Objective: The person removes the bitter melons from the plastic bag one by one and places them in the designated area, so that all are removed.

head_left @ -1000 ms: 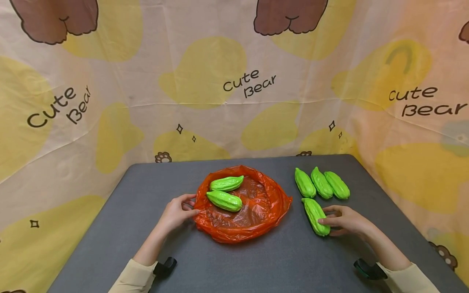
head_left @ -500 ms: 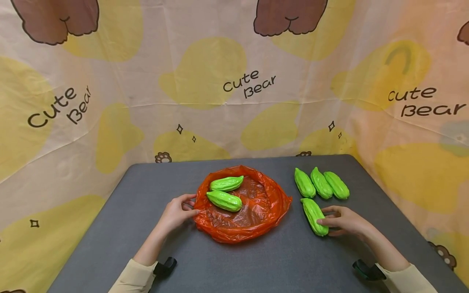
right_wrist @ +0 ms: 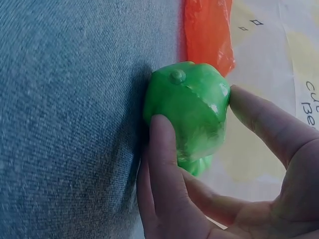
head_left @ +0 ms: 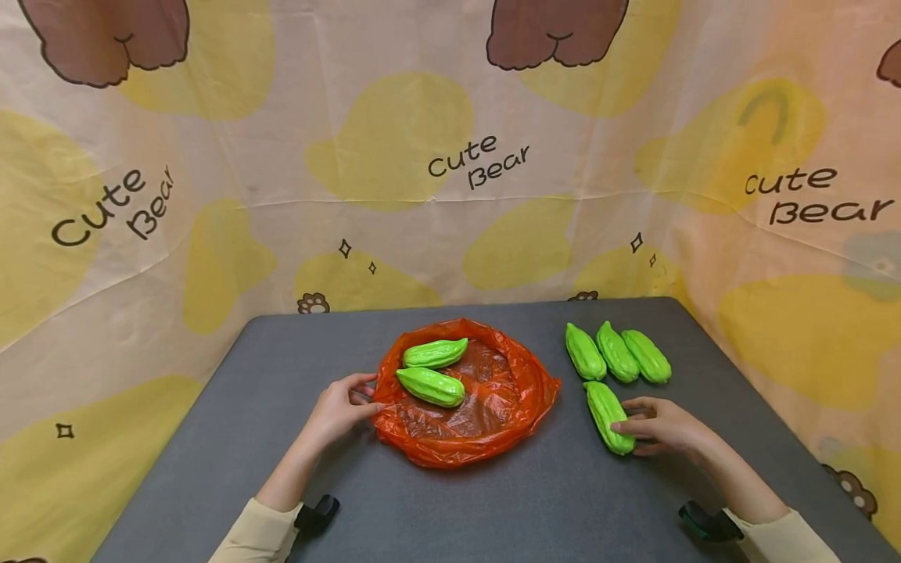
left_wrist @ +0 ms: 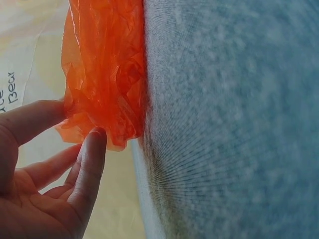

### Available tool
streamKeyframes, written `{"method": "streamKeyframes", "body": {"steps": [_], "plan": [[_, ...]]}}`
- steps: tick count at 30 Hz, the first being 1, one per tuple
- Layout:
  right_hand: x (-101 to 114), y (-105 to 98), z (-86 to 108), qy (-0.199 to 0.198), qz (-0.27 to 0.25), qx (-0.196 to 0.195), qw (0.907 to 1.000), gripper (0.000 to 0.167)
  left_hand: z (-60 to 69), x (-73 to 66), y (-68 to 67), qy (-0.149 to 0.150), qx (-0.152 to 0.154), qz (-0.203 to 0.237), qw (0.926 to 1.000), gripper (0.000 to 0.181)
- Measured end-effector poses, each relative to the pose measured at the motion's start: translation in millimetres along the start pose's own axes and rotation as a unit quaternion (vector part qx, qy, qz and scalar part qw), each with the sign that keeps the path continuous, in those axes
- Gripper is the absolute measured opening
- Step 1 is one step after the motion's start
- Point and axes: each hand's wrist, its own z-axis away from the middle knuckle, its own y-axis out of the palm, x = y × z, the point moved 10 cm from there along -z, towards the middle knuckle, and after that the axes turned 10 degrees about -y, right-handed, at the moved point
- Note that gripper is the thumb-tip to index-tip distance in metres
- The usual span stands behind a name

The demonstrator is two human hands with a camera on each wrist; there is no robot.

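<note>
Gourd (head_left: 608, 417), green and ridged, lay right of centre in the lower half of the head frame. Thumb and fingers of the right hand (head_left: 665, 426) held it near its lower end; whether it touched the table (head_left: 493, 516) could not be told. Its pointed tip was close to a row of three gourds (head_left: 619, 352) higher in the frame. At mid-frame a red plastic bag (head_left: 464, 452) was spread open, an upper gourd (head_left: 435, 354) and a lower gourd (head_left: 431, 386) resting in its left part. At the bag's left edge, the left hand (head_left: 345, 403) pinched the rim between thumb and finger. A cloth (head_left: 394, 176) printed "Cute Bear" filled the top of the frame. Black devices (head_left: 317, 514) sat at both wrists, beside pale sleeves (head_left: 256, 536).
</note>
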Motion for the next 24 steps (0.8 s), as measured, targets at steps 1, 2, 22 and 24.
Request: {"method": "streamKeyframes", "body": {"steps": [1,2,22,24], "plan": [[-0.1,-0.6,0.3,0.000,0.001,0.001,1.0000,0.079,-0.2,0.1,0.0,-0.001,0.000,0.000,1.0000,0.056],[-1.0,-1.5,0.5,0.005,0.000,-0.001,1.0000,0.079,-0.3,0.1,0.1,-0.001,0.000,0.000,1.0000,0.056],[-5.4,-3.2,-0.5,0.017,0.012,0.001,0.9998,0.079,-2.0,1.6,1.4,-0.006,0.004,-0.005,1.0000,0.055],[-5.3,-2.9,-0.9,0.016,0.013,0.004,0.9998,0.079,-2.2,2.1,1.6,-0.006,0.004,-0.006,1.0000,0.054]]}}
